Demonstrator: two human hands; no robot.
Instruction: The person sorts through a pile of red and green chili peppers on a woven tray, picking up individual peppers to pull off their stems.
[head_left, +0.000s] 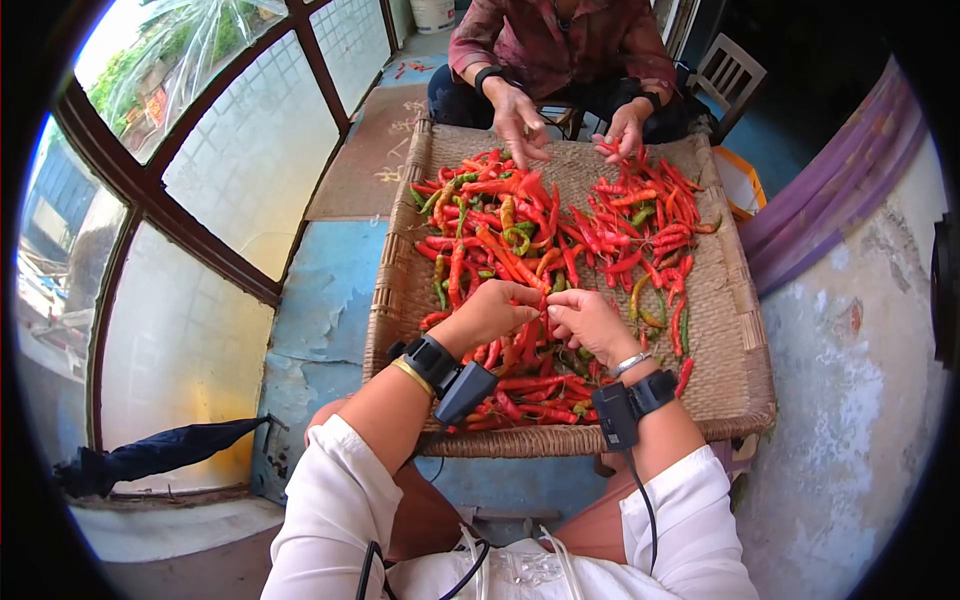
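Observation:
A woven wicker tray [735, 350] lies in front of me, heaped with red chili peppers [480, 222] and several green or yellowish ones. Over the near middle of the heap, my left hand [497, 312] is closed in a pinch. My right hand [592, 322] pinches close beside it, fingertips almost meeting the left ones. Between the two sets of fingertips shows a slim red chili pepper [543, 318], partly hidden by the fingers. More red chili peppers lie directly under both hands.
Across the tray sits another person [570, 50], both hands over the far peppers. A white chair [728, 72] stands behind. Framed windows [240, 140] and a folded dark umbrella [170, 455] are at left; a purple curtain [835, 200] and worn wall [850, 400] at right.

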